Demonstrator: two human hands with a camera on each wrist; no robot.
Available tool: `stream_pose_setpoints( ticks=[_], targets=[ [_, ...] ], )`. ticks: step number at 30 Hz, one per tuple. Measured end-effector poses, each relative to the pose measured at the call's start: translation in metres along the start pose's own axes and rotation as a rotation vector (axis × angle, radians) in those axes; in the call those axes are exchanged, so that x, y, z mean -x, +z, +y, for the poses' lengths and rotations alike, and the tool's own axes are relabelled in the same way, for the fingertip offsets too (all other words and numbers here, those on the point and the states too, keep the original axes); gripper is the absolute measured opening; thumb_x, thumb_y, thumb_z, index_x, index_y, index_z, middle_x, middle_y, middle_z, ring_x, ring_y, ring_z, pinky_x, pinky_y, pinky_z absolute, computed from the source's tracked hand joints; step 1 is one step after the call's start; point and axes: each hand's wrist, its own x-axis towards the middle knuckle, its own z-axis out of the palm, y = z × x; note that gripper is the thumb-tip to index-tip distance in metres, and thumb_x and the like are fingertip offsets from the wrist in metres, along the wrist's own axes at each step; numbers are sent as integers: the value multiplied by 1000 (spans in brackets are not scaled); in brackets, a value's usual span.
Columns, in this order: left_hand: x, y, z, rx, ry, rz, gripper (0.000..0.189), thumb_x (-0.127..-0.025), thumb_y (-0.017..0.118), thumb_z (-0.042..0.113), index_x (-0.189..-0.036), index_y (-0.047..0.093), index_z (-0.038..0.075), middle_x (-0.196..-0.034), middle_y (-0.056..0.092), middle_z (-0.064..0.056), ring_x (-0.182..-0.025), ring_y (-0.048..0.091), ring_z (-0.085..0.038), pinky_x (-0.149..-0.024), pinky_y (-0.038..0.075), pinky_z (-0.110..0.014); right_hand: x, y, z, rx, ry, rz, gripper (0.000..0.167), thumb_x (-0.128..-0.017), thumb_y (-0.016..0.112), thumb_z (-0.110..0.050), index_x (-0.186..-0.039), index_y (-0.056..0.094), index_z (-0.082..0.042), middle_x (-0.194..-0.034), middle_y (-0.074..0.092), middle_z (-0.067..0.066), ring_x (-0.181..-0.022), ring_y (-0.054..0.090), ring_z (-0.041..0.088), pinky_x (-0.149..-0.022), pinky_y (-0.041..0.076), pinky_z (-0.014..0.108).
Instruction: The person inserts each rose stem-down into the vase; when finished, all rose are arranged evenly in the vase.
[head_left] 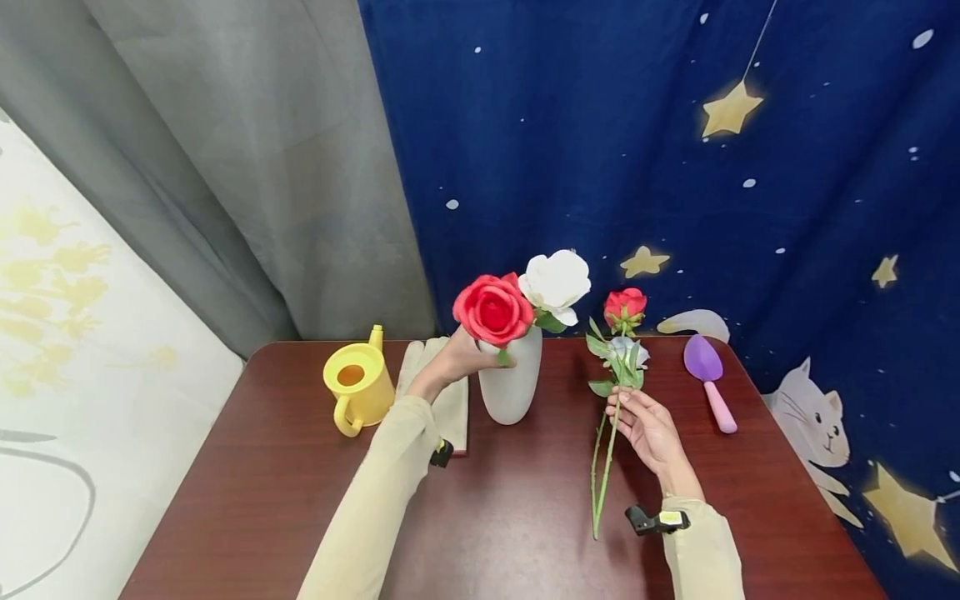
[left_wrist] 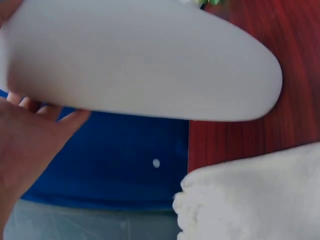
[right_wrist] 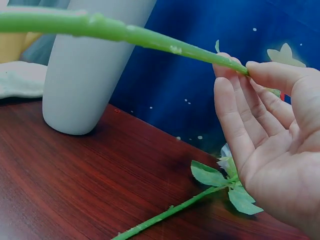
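A tall white vase point(head_left: 512, 379) holds a large red rose point(head_left: 492, 308) and a white rose point(head_left: 557, 283). My left hand point(head_left: 468, 357) grips the vase's upper part, fingers and thumb around its side in the left wrist view. Between thumb and fingertips, my right hand point(head_left: 651, 429) pinches the green stem point(right_wrist: 165, 45) of a smaller red rose point(head_left: 625, 307), raised over the table. Below it on the table lies a pale flower point(head_left: 628, 353), whose leaves point(right_wrist: 209, 173) and stem point(right_wrist: 167, 212) show in the right wrist view.
Left of the vase are cream gloves point(head_left: 450, 412) and a yellow watering can point(head_left: 362, 379). A purple trowel point(head_left: 703, 360) with a pink handle lies at the right on the dark red table point(head_left: 525, 517). Curtains point(head_left: 510, 150) hang behind the table.
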Motion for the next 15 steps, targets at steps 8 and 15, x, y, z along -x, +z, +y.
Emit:
stream_pose_setpoints(
  ticks=[8, 15],
  targets=[
    [5, -14, -23, -81, -119, 39, 76, -70, 81, 7, -134, 41, 10, -122, 50, -7, -106, 46, -18, -87, 41, -37, 2, 1, -6, -44, -70, -21, 32, -98, 34, 5, -105, 65, -2, -94, 68, 7, -83, 66, 15, -75, 52, 27],
    [27, 39, -23, -162, -14, 465, 98, -63, 86, 17, -139, 24, 18, -132, 31, -3, -115, 39, -17, -90, 41, -42, 6, 0, -8, -141, -117, 108, 29, -98, 37, 4, -99, 65, -2, -89, 67, 8, -81, 66, 17, -73, 52, 26]
  ],
)
